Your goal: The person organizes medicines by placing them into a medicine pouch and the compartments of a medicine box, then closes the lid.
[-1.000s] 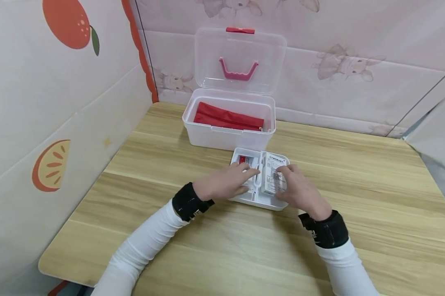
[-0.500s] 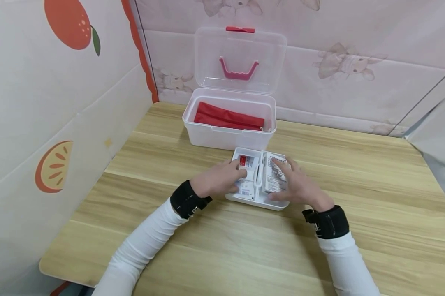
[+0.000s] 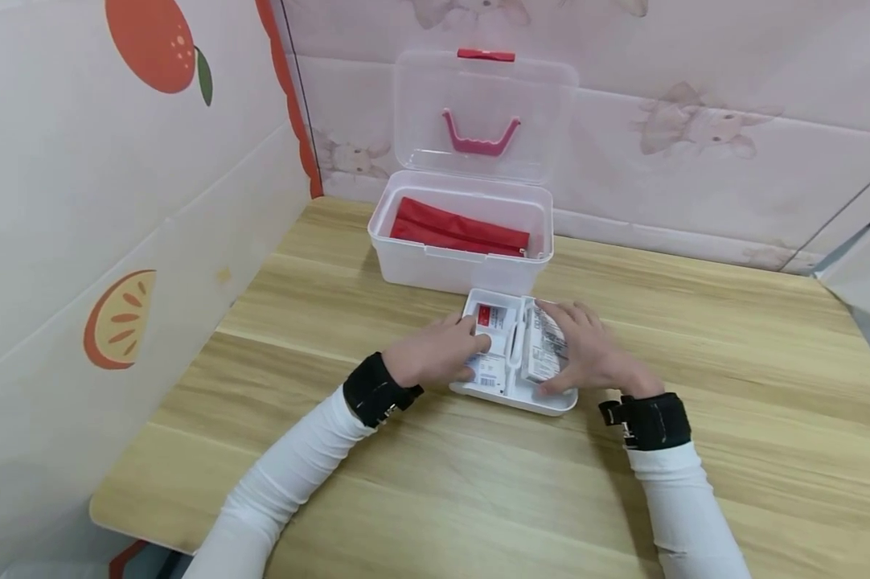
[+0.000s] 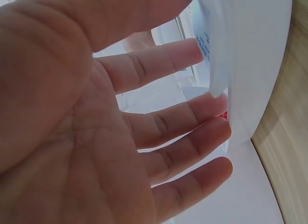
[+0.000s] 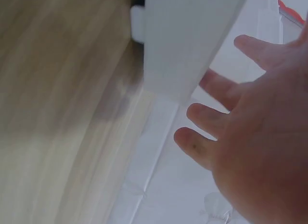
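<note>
A white two-compartment tray (image 3: 525, 397) with a slotted handle down its middle lies on the table. Packets with printed labels (image 3: 489, 374), one of them bearing a red patch (image 3: 484, 314), fill its left compartment. My left hand (image 3: 438, 351) reaches over that side; in the left wrist view its fingers (image 4: 168, 125) extend nearly straight across the tray's edge. A white printed box (image 3: 543, 347) sits in the right compartment. Over it my right hand (image 3: 596, 354) is spread, thumb at the near end and fingers toward the far end. In the right wrist view, the fingers (image 5: 204, 120) are apart beside the tray's outer wall.
Behind the tray stands a translucent storage box (image 3: 435, 269), its lid (image 3: 420, 112) with a pink handle raised against the wall. A red zippered pouch (image 3: 457, 229) lies inside. The wooden table (image 3: 442, 490) meets printed walls at the left and back.
My left hand has drawn back slightly from the tray's middle to the left packets. My right hand has moved farther over the printed box. The head view has shifted slightly.
</note>
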`<state>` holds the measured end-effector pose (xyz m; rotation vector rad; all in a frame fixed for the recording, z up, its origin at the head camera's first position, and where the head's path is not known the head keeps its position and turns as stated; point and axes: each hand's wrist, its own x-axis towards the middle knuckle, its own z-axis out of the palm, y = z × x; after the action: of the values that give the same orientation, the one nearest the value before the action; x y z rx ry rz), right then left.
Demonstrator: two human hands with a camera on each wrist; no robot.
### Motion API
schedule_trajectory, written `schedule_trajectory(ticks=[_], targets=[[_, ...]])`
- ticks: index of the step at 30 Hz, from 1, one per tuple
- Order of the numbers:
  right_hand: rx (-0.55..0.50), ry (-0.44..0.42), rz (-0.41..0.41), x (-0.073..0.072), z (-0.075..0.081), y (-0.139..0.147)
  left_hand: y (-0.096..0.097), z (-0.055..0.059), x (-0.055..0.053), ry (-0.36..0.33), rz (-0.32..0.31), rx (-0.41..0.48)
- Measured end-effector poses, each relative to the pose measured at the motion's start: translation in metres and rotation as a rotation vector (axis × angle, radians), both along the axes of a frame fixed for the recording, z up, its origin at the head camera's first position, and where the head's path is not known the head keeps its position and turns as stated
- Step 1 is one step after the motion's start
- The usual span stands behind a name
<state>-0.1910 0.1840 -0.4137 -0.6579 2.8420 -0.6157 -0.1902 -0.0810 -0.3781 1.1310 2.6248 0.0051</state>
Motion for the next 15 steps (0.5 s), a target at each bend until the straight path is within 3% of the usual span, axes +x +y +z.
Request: schedule_trajectory(ticks=[9,15], targets=[[-0.027,-0.042,-0.012,0.0006,0.0015,-0.0025,0.0026,-0.002,0.0019,0.006,-0.007,-0.033],[-0.017,-0.009,0.003,0.0007,0.0082,-0.0083,0.0016,-0.0042,0.0002,0.013,0.013,-0.051]])
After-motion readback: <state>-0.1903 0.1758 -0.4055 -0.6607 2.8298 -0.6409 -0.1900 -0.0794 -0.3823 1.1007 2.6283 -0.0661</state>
